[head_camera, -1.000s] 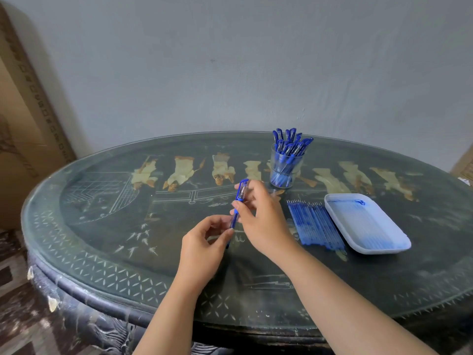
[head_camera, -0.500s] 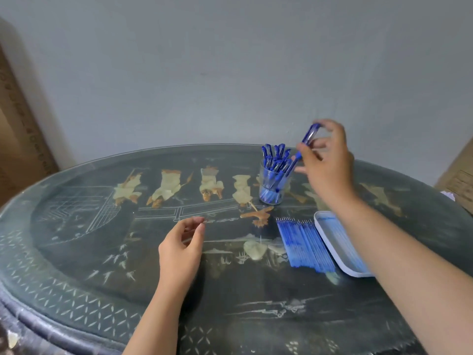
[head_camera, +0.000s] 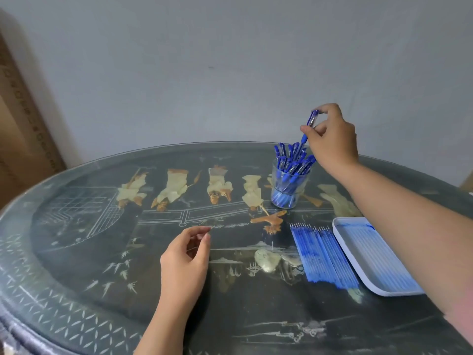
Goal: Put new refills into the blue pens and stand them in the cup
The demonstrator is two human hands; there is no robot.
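Up over the clear cup point(head_camera: 288, 187), the right hand point(head_camera: 332, 140) pinched a blue pen point(head_camera: 311, 121) between thumb and fingertips. The pen was tilted, its tip pointing down among the other pens point(head_camera: 291, 161) standing in the cup. Nearer the person, the left hand point(head_camera: 184, 262) rested on the dark painted table point(head_camera: 102, 252), its fingers loosely curled toward the thumb and holding nothing. A row of blue refills point(head_camera: 323, 257) lay flat on the table just beside a white tray point(head_camera: 338, 228), and the right forearm crossed above that tray.
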